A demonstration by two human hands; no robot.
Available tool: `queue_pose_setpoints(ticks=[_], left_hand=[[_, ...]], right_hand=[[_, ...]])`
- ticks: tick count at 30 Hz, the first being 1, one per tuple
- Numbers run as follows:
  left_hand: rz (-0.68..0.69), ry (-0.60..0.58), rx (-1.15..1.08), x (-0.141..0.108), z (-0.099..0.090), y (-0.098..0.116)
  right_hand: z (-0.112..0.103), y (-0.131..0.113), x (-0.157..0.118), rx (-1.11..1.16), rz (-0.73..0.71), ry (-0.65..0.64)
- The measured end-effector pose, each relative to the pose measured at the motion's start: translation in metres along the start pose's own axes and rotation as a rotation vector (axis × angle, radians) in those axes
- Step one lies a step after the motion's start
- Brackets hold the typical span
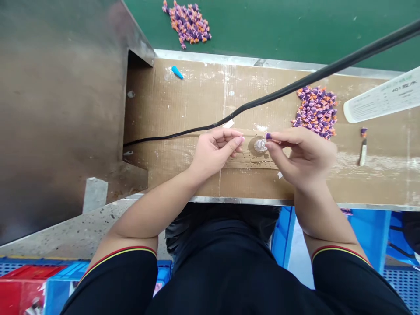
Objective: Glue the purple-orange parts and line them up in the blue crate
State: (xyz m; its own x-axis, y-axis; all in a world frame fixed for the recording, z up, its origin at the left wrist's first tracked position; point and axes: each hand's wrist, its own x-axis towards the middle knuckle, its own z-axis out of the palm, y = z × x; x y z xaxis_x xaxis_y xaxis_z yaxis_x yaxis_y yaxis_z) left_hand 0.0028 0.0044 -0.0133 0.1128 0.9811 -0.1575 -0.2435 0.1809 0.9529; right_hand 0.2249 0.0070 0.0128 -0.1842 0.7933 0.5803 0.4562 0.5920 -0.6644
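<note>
My right hand (298,153) pinches a small purple piece (268,136) between thumb and forefinger, just over the right rim of a small clear round cup (260,145). The cup stands on the cardboard (183,170) with a wet patch around it. To the cup's left, my left hand (218,148) has thumb and forefinger pressed together; a pinkish spot shows at the tips, too small to name. Behind my right hand lies a pile of small purple, orange and pink pieces (316,111).
A black cable (243,107) crosses above the bench. At the right are a white bottle (383,96) and a small brush-like tool (362,151). A blue tapered tip (177,72) lies at the back left. Another pile (188,24) rests on the green surface (278,30). A metal housing (65,96) bounds the left.
</note>
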Motion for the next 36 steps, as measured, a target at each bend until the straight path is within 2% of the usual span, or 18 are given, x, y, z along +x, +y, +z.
queue_pose_setpoints(ticks=[5, 9, 12, 18, 25, 36], left_hand=[[-0.11, 0.027, -0.21, -0.006, 0.007, 0.006], [-0.106, 0.019, -0.387, -0.014, 0.013, 0.01], [-0.073, -0.003, -0.426, -0.019, 0.015, 0.011], [-0.021, 0.026, -0.375, -0.02, 0.017, 0.008], [0.074, 0.025, -0.296, -0.02, 0.016, 0.003], [0.453, 0.048, -0.043, -0.023, 0.014, -0.007]], right_hand=[[0.029, -0.006, -0.009, -0.022, -0.056, 0.087], [0.036, -0.009, -0.01, -0.114, -0.148, 0.13], [0.037, -0.012, -0.01, -0.133, -0.183, 0.142], [0.038, -0.016, -0.01, -0.064, -0.215, 0.169], [0.039, -0.016, -0.009, -0.088, -0.224, 0.166], [0.032, -0.017, -0.008, -0.193, -0.296, 0.108]])
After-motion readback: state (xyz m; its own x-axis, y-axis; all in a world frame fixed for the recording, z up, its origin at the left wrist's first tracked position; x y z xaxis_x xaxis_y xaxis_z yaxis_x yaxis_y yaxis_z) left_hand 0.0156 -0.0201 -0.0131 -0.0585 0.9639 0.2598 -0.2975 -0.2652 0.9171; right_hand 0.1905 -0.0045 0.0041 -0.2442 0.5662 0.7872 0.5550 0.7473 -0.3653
